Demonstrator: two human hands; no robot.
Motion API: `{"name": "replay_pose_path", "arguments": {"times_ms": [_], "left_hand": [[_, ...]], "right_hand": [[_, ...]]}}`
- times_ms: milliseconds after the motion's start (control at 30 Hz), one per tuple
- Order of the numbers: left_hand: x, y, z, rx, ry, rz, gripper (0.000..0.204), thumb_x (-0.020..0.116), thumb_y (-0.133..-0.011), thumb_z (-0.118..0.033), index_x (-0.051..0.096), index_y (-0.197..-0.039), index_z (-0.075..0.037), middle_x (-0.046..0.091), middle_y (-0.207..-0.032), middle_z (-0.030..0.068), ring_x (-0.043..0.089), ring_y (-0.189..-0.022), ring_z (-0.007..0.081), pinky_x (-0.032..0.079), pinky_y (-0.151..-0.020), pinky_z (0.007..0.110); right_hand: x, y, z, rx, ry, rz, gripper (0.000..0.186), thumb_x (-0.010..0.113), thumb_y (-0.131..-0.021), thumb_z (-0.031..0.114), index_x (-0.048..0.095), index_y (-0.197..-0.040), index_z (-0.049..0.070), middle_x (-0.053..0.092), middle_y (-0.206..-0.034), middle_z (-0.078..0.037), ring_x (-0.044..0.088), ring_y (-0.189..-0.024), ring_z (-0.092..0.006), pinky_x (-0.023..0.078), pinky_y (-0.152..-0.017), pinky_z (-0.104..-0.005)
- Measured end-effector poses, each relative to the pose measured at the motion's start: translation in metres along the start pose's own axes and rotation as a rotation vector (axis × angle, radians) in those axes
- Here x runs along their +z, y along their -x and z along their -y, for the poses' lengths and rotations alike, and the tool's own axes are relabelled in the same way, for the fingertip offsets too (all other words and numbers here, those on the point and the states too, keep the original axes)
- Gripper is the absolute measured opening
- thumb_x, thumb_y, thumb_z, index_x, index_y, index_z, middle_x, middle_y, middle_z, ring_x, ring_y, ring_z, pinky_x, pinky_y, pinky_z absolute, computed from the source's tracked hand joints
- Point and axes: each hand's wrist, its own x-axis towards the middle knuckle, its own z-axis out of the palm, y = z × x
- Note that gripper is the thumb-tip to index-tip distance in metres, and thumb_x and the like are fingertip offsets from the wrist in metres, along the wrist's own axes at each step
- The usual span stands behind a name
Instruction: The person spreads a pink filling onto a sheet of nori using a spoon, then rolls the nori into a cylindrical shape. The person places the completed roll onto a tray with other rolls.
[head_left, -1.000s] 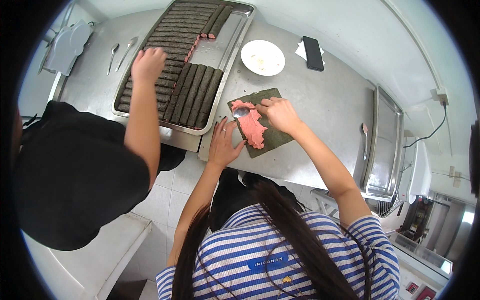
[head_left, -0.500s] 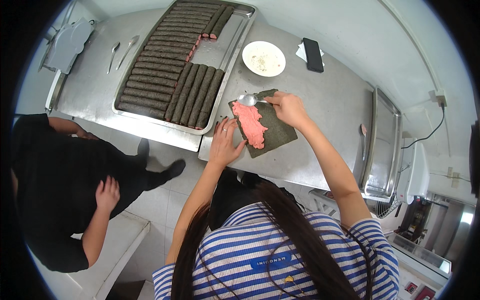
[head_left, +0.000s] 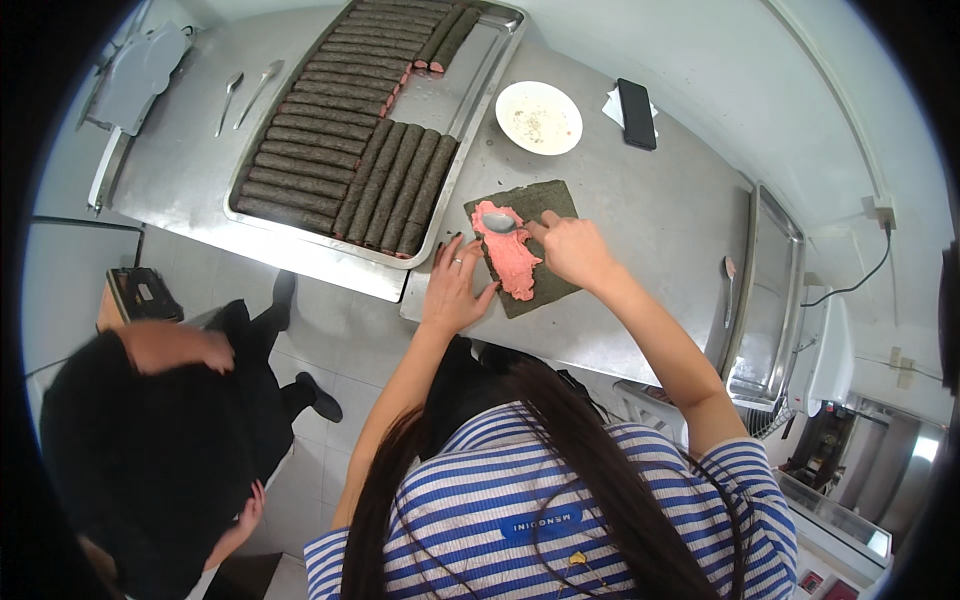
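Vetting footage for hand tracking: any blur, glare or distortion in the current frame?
Head view: dark rim all round, the right-hand tray bends with the fisheye; head view: co-worker's forearm at left is smeared, while the left hand and right hand look fairly crisp; head view: soft sheen on the steel table.

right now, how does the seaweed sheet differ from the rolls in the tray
The seaweed sheet lies flat on the table; the rolls are tubes in the tray. The sheet's pink paste is exposed, while the rolls show pink mainly at some ends. Both have dark seaweed with pink.
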Motion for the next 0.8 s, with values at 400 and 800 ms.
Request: {"name": "replay_pose_path", "arguments": {"times_ms": [400,800], "left_hand": [[0.001,0.000,0.002,-0.006,0.006,-0.019,0.056,0.073,-0.075,-0.027,0.048,-0.120,-0.004,0.051,-0.131,0.0112,0.035,-0.133,0.0358,0.028,-0.110,0.051],[-0.002,0.000,-0.001,-0.005,-0.006,-0.006,0.055,0.072,-0.075,-0.027,0.046,-0.119,-0.006,0.050,-0.132,0.0103,0.035,-0.132,0.0359,0.029,-0.110,0.052]], "right_hand": [[-0.035,0.008,-0.013,-0.106,0.002,0.022,0.032,0.061,-0.068,0.004,0.069,-0.100,0.009,0.060,-0.085,-0.007,0.064,-0.078,-0.0258,0.051,-0.064,-0.0382],[0.000,-0.025,-0.014,-0.117,0.062,-0.112,0.030,0.060,-0.070,0.006,0.068,-0.099,0.007,0.060,-0.085,-0.006,0.063,-0.077,-0.0241,0.051,-0.064,-0.0373]]}}
